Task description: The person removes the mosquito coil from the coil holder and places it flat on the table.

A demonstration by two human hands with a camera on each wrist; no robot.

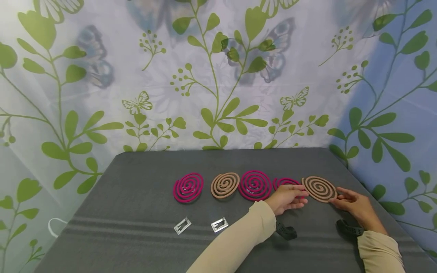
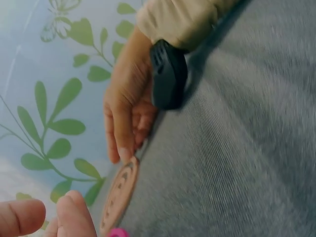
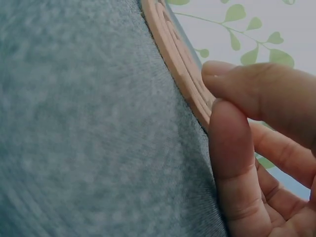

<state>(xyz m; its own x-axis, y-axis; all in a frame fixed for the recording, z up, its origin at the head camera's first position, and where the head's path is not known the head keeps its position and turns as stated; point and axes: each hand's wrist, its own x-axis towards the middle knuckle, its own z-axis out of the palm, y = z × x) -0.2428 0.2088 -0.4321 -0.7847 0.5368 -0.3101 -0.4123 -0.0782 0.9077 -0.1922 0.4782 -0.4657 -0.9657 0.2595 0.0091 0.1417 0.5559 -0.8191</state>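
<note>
At the right end of a row, a tan mosquito coil (image 1: 319, 188) is pinched at its right edge by my right hand (image 1: 356, 207). The right wrist view shows the thumb and a fingertip at the rim of this coil (image 3: 180, 74). My left hand (image 1: 287, 198), fingers extended, is over a magenta coil (image 1: 286, 179) and hides part of it. Its fingertips come close to the tan coil's left side. Seen from the left wrist, the tan coil (image 2: 121, 192) lies tilted, its far end at the right hand's fingers.
Leftward in the row are a large magenta coil (image 1: 255, 185), a second tan coil (image 1: 224, 185) and another magenta coil (image 1: 188, 187). Two metal coil stands (image 1: 182, 225) lie nearer on the grey table (image 1: 136, 242). A leaf-patterned curtain (image 1: 218, 76) hangs behind.
</note>
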